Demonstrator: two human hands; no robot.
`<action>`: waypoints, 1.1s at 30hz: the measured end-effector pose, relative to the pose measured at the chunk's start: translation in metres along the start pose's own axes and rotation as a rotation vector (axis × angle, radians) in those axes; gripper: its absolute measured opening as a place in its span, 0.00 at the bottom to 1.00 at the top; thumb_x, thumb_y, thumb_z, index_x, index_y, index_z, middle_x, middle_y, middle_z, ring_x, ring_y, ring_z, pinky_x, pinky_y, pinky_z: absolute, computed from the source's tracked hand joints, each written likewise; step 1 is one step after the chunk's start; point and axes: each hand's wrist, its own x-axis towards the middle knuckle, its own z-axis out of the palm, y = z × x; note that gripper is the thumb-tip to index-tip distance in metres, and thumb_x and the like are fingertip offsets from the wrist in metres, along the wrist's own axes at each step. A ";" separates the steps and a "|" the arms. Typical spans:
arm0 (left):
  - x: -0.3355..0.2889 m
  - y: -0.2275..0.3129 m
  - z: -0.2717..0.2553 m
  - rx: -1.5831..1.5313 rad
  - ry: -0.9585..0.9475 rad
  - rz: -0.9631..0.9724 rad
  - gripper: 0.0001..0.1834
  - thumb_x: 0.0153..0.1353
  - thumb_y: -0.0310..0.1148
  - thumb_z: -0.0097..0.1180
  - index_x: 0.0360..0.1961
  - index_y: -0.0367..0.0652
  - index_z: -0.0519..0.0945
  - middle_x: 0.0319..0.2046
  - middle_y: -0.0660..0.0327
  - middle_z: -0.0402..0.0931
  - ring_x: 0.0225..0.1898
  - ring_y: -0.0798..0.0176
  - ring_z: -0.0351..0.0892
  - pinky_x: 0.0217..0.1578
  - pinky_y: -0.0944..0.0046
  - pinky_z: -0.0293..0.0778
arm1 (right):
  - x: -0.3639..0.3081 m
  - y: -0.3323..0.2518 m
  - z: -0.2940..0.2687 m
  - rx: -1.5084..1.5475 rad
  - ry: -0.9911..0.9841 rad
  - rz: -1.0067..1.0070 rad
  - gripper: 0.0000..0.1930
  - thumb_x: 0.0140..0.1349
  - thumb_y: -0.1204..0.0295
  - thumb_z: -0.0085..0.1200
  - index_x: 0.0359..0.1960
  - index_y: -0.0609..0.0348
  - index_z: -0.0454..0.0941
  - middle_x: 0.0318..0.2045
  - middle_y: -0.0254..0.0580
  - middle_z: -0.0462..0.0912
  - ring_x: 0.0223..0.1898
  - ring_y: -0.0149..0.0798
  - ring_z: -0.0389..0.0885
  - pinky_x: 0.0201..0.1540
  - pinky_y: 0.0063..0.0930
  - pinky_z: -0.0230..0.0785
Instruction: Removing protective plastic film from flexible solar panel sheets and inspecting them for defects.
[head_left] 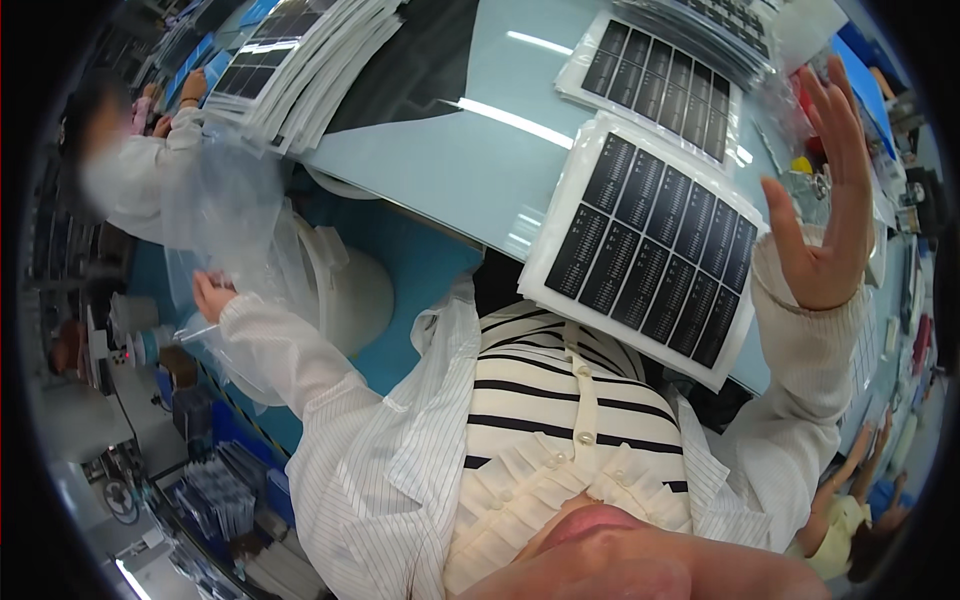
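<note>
Out to the left, my left hand (213,293) is closed on a sheet of clear plastic film (225,190), which hangs loose and blurred above a white bin (355,295). My right hand (828,200) is raised at the right, its fingers stretched and apart, holding nothing. Between the hands, at the table's near edge, lies a stack of white-bordered sheets (650,255) printed with black label blocks. The right hand is nearest to that stack's right side.
Behind it on the glossy table (430,190) rests another stack of black-label sheets (655,85). A tall pile of sheets (310,75) leans at the far left beside a black sheet (410,70). Another person (130,170) works at the left.
</note>
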 end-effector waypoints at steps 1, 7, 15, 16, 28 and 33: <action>0.033 -0.031 -0.021 -0.075 0.110 -0.094 0.12 0.57 0.31 0.52 0.41 0.37 0.74 0.30 0.57 0.74 0.28 0.62 0.74 0.31 0.68 0.71 | -0.007 0.006 -0.002 -0.008 0.035 0.016 0.31 0.47 0.79 0.55 0.57 0.60 0.62 0.58 0.55 0.61 0.59 0.53 0.62 0.57 0.44 0.58; 0.132 -0.176 -0.133 -0.206 0.236 -0.399 0.16 0.56 0.31 0.53 0.43 0.33 0.71 0.35 0.50 0.75 0.36 0.54 0.76 0.38 0.64 0.72 | -0.030 0.029 -0.011 -0.122 -0.010 0.114 0.33 0.47 0.80 0.55 0.58 0.59 0.59 0.58 0.55 0.62 0.59 0.52 0.62 0.56 0.43 0.60; 0.092 -0.134 -0.081 0.054 0.306 -0.216 0.16 0.55 0.29 0.54 0.44 0.33 0.72 0.36 0.51 0.75 0.37 0.57 0.76 0.39 0.64 0.72 | -0.084 0.046 -0.021 -0.185 -0.146 0.299 0.32 0.47 0.79 0.57 0.57 0.59 0.61 0.57 0.55 0.63 0.60 0.51 0.61 0.57 0.43 0.57; 0.084 -0.123 -0.076 0.106 0.337 -0.133 0.16 0.54 0.29 0.54 0.44 0.33 0.72 0.37 0.51 0.75 0.37 0.57 0.76 0.40 0.64 0.72 | -0.092 0.045 -0.022 -0.144 -0.132 0.377 0.32 0.46 0.79 0.57 0.57 0.60 0.61 0.57 0.55 0.63 0.60 0.51 0.61 0.58 0.43 0.57; -0.121 0.009 0.081 0.182 -0.852 0.542 0.07 0.54 0.22 0.54 0.36 0.33 0.76 0.31 0.59 0.77 0.32 0.68 0.74 0.38 0.72 0.70 | -0.208 0.033 -0.036 0.535 -0.034 1.444 0.13 0.54 0.76 0.55 0.42 0.65 0.75 0.29 0.35 0.78 0.27 0.25 0.75 0.32 0.16 0.66; -0.288 0.005 0.114 0.192 -1.877 0.800 0.07 0.56 0.27 0.52 0.22 0.37 0.73 0.24 0.61 0.72 0.28 0.70 0.67 0.31 0.71 0.63 | -0.196 0.005 -0.017 0.514 -0.018 1.516 0.13 0.54 0.77 0.54 0.41 0.67 0.74 0.25 0.36 0.76 0.21 0.24 0.72 0.24 0.14 0.65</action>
